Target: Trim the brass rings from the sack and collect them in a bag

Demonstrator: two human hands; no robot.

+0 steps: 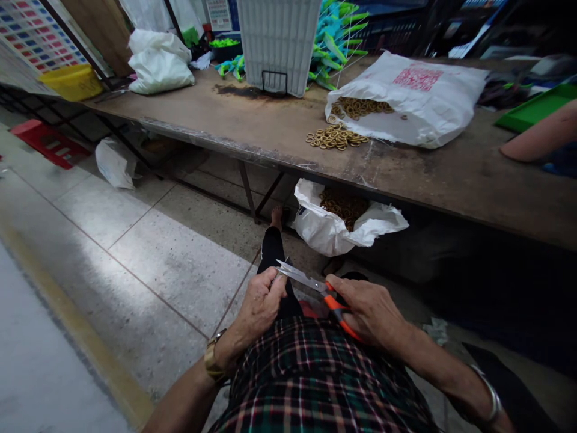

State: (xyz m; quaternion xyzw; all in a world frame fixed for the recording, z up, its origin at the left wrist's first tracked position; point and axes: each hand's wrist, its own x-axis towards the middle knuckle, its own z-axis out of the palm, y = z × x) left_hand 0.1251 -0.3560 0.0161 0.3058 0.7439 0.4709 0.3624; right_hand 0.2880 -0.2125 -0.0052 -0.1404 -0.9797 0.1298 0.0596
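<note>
Orange-and-black handled scissors point(303, 278) are in my right hand point(367, 307), its fingers wrapped round the handles. The blades are slightly parted and point left, their tips at the fingertips of my left hand point(260, 300). That hand is closed in a pinch; what it holds is too small and too covered to make out. Both hands are above my lap. Beyond them, under the table, an open white sack point(327, 231) holds many brass-coloured rings point(345, 207).
On the table point(216, 114) lie a pile of rings point(336, 137) and an open white bag point(433, 111). Farther back stand a grey crate point(278, 48), green-and-blue plastic pieces point(338, 42) and a tied white bag point(160, 63). Someone's forearm point(541, 132) rests at right. A red stool point(49, 141) stands left.
</note>
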